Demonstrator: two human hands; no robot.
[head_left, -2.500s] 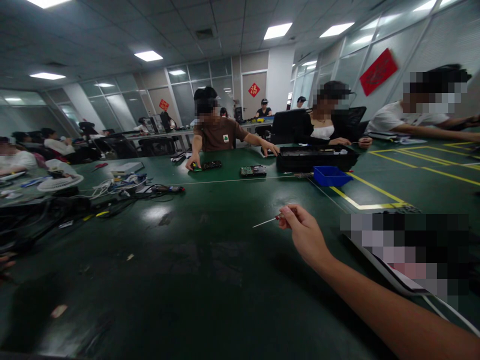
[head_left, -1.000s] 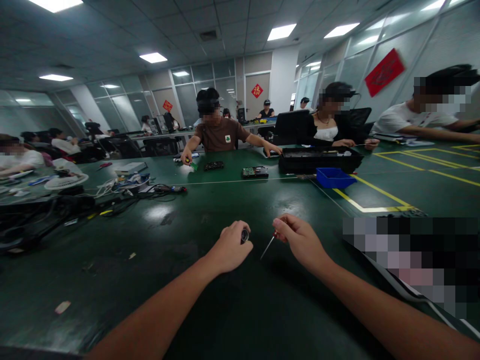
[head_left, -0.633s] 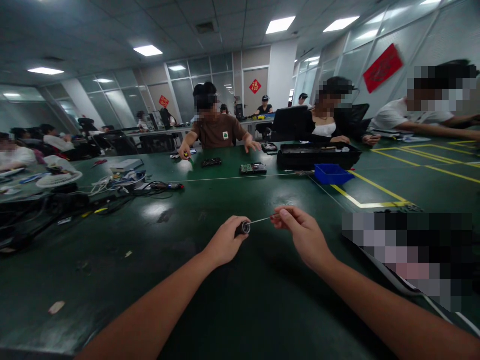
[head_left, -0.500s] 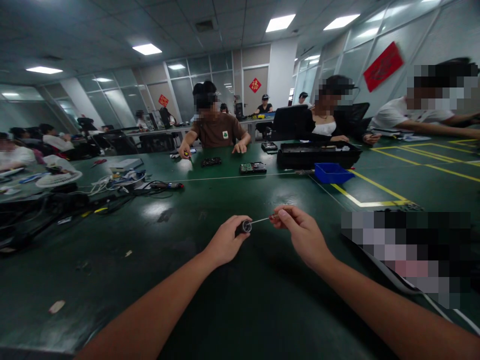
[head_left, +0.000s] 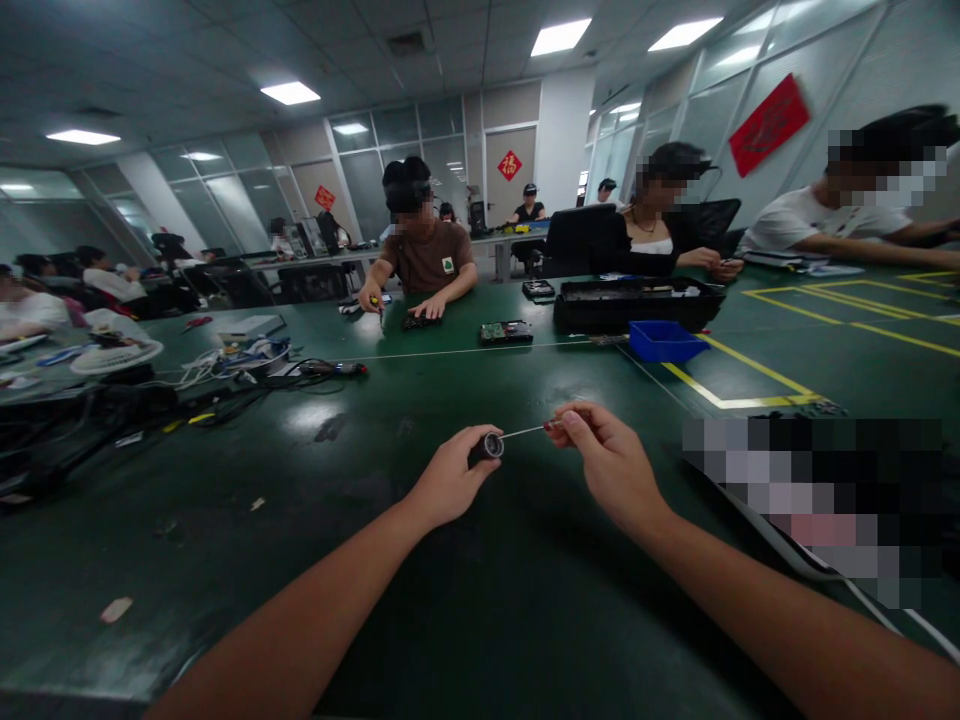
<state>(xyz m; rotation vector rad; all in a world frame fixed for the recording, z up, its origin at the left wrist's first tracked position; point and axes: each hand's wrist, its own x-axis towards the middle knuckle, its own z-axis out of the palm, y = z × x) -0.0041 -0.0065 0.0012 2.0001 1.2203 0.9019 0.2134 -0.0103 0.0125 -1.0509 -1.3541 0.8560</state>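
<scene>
Pointing left into handle (head_left: 486,447): shaft (head_left: 523,431)

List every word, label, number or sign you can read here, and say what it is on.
"福": gold character on the red diamond sign on the far door.
Smaller red diamond sign on the glass wall: too small to read.
Large red sign on the right wall: its writing is too blurred to read.
Green badge on the brown shirt: no letters can be made out.
Nothing readable on the handle or metal rod.
</scene>
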